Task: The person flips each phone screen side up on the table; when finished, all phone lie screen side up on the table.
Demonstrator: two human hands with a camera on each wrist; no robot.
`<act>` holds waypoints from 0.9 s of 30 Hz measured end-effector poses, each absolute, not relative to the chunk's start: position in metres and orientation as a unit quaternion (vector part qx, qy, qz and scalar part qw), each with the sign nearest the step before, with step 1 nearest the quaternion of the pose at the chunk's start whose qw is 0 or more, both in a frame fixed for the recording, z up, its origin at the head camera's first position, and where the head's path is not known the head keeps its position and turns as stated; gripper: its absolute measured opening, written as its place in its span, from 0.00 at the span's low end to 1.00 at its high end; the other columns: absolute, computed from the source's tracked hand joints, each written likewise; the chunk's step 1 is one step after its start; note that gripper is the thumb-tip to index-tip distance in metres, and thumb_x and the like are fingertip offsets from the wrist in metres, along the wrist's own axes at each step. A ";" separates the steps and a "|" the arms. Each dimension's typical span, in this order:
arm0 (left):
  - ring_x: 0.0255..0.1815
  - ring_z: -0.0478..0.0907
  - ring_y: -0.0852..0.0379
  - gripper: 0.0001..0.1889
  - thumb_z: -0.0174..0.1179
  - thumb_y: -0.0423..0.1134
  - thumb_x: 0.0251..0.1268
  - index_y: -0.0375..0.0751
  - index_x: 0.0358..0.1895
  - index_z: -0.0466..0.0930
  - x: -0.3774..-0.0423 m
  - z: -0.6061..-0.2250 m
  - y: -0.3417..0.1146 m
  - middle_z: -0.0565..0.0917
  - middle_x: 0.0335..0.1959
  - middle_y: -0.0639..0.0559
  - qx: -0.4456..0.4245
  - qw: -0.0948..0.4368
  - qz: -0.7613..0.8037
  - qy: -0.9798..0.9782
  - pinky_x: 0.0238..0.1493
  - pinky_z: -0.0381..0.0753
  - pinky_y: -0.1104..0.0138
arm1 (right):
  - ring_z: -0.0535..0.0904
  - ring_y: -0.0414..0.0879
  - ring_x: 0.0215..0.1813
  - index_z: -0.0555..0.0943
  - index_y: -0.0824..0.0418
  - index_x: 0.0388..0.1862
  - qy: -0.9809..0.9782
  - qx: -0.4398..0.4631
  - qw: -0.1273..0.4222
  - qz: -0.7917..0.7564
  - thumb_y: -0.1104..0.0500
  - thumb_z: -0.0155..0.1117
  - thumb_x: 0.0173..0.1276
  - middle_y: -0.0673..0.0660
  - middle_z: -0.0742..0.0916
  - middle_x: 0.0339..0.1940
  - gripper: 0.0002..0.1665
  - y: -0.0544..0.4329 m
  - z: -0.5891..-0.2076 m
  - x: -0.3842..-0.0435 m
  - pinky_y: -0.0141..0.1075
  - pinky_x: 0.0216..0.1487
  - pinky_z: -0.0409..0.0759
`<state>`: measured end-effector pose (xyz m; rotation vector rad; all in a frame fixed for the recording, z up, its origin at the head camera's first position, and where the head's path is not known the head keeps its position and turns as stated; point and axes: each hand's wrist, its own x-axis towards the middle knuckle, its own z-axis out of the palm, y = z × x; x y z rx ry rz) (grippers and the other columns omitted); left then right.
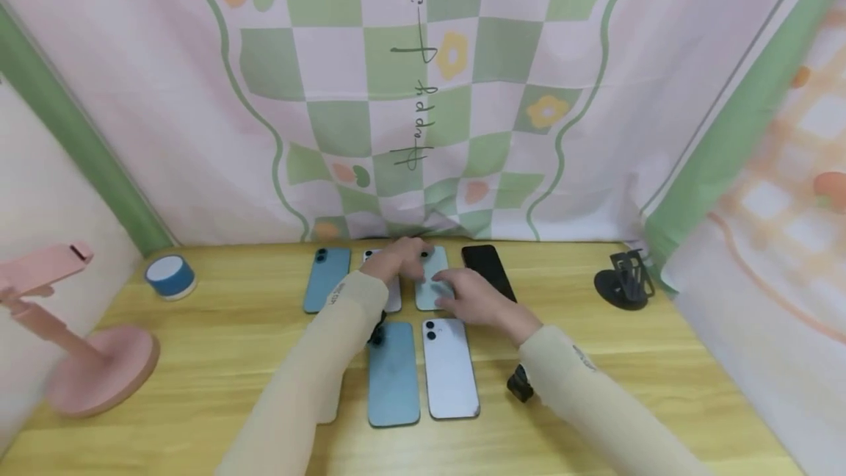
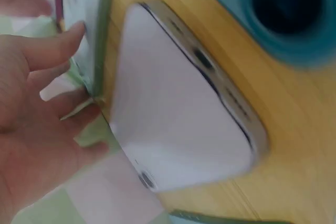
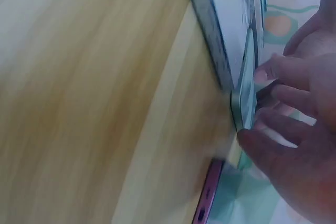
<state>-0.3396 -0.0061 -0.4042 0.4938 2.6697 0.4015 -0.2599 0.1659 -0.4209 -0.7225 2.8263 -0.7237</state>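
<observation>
A mint-green phone (image 1: 429, 296) lies back up in the far row, between my two hands. Loosely bent fingers of my left hand (image 1: 399, 259) reach over its upper left side, partly hiding its camera. In the left wrist view, that hand (image 2: 37, 108) has its fingers spread beside a white phone (image 2: 178, 103). From the other side my right hand (image 1: 479, 296) reaches to the mint phone's right edge. The right wrist view has that hand's relaxed fingertips (image 3: 249, 137) right at the mint phone's edge (image 3: 236, 111), without wrapping around it.
The far row also holds a blue phone (image 1: 327, 281) and a black phone (image 1: 487, 270). Nearer are another blue phone (image 1: 393, 380), a white phone (image 1: 452, 373) and one partly under my left sleeve. A pink stand (image 1: 102, 373), blue-white round container (image 1: 170, 278) and black holder (image 1: 624, 285) flank them.
</observation>
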 end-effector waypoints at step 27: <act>0.71 0.75 0.44 0.32 0.63 0.31 0.62 0.43 0.72 0.73 -0.344 -0.417 -0.009 0.77 0.73 0.43 0.150 0.123 0.230 0.954 0.75 0.75 0.53 | 0.69 0.61 0.80 0.75 0.59 0.74 0.966 -0.183 0.092 -0.157 0.61 0.68 0.73 0.61 0.72 0.81 0.32 0.150 -0.432 -0.254 0.52 0.77 0.74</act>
